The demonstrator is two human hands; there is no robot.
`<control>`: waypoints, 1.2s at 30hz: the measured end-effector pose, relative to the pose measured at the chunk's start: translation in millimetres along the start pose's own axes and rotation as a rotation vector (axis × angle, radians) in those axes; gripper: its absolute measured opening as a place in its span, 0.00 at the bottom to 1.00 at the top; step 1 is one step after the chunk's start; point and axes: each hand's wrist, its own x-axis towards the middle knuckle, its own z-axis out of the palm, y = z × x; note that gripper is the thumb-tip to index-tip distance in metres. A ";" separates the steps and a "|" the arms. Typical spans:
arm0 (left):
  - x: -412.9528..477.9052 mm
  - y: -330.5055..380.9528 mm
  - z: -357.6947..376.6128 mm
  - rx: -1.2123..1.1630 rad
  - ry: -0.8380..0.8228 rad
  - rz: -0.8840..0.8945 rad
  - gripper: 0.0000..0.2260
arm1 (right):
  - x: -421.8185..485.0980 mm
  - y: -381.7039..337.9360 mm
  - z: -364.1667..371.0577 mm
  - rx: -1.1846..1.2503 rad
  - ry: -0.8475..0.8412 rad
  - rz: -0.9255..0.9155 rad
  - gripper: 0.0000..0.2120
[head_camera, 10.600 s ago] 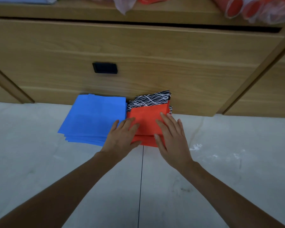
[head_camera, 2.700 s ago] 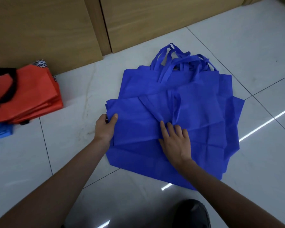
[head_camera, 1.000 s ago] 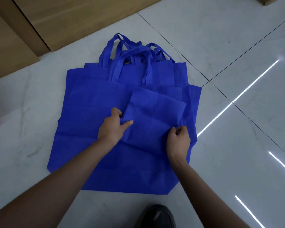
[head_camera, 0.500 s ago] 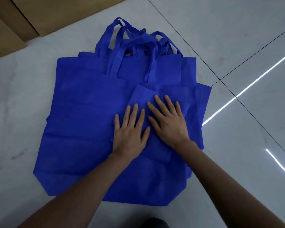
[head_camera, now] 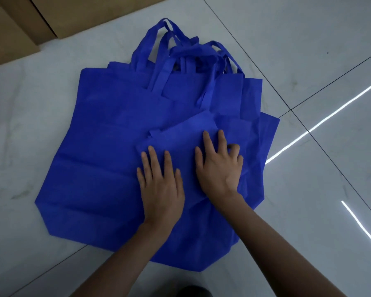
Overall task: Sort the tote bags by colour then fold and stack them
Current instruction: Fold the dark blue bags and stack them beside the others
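Spread flat on the pale tiled floor [head_camera: 308,50]: a pile of blue tote bags [head_camera: 107,146], unfolded, laid one over another, edges slightly fanned. At the pile's far end, the handles [head_camera: 165,67], bunched and looped across each other. On top of the pile, toward its right and nearer half, a folded bag [head_camera: 180,138] of the same blue (a small, roughly square shape, hard to pick out against the cloth beneath).

Left hand [head_camera: 161,189] palm down on the near left part of the folded bag, fingers straight and a little spread, pressing, nothing gripped; heel of the hand overlapping onto the pile itself. Right hand [head_camera: 219,168] just beside it, on the right side of the folded bag: thumb, index and middle finger straight and flat on the cloth, ring and little finger bent at the right edge. Hooked under that edge or merely resting there, impossible to tell. Both forearms bare, reaching in from the pile's near side.

Beyond the pile's far left corner, the foot of a wooden cabinet [head_camera: 19,22]. To the right of the pile, bright streaks of reflected light [head_camera: 321,123] on the tiles, with dark grout lines crossing just off its right corner. At the pile's near side, a dark rounded shape [head_camera: 193,291], too cut off to identify.
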 end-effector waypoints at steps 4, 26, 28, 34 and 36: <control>10.3 -23.7 4.0 0.029 -0.009 0.106 0.25 | -22.2 19.2 8.1 -0.024 0.069 -0.153 0.24; -7.9 -55.1 -66.6 -0.926 -0.082 -0.209 0.13 | -41.5 -7.6 -43.5 0.648 -0.400 0.168 0.23; -6.3 -69.2 -83.7 -0.974 -0.089 -0.178 0.14 | -46.2 -14.7 -55.4 0.800 -0.390 0.228 0.27; -4.3 -104.6 -141.2 -1.126 0.066 -0.197 0.14 | -40.1 -55.4 -87.2 1.183 -0.613 0.525 0.33; -5.1 -119.9 -157.4 -1.137 0.120 -0.205 0.14 | -38.2 -75.8 -97.9 1.223 -0.657 0.479 0.30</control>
